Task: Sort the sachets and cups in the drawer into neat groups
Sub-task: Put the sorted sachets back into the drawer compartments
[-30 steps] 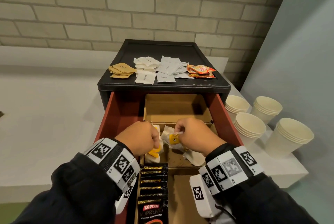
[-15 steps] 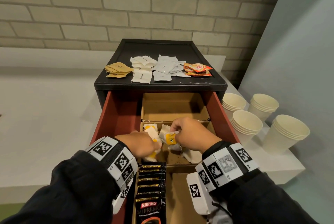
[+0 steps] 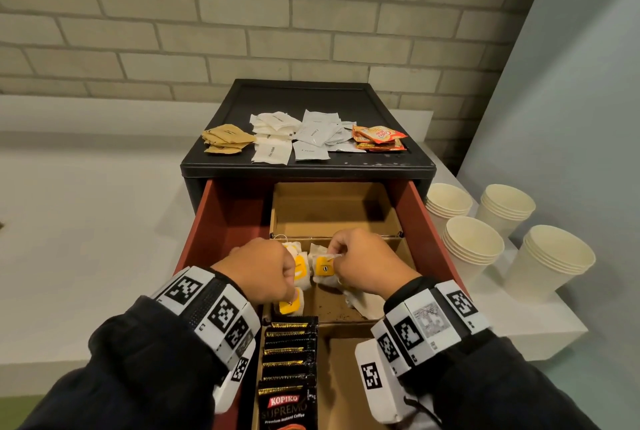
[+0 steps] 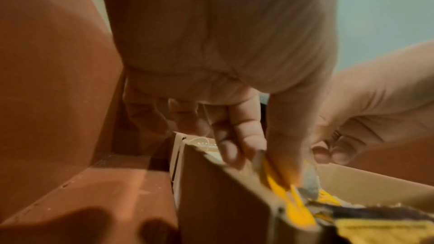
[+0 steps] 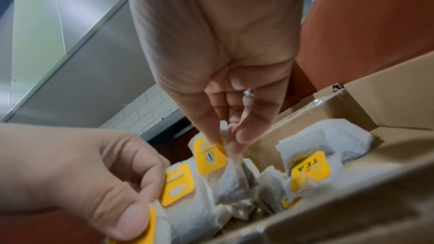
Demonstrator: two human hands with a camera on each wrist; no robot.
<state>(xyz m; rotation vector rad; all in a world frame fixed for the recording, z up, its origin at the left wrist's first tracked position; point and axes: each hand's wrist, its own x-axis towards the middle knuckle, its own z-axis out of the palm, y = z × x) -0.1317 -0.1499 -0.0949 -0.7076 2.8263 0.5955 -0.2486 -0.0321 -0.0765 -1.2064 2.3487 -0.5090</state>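
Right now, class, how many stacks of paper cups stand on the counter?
4, all right of the drawer: two at the back, two nearer. None looks hidden.

The red drawer (image 3: 221, 218) stands pulled out from the black cabinet (image 3: 308, 166). Over its middle cardboard compartment, the left hand (image 3: 259, 270) pinches a stack of yellow-tagged tea bags (image 3: 299, 266), and the right hand (image 3: 363, 263) pinches another tea bag (image 3: 323, 268) just beside them. Sachets (image 3: 304, 138) lie in groups on the cabinet top; stacked paper cups (image 3: 474, 242) stand right of the drawer.
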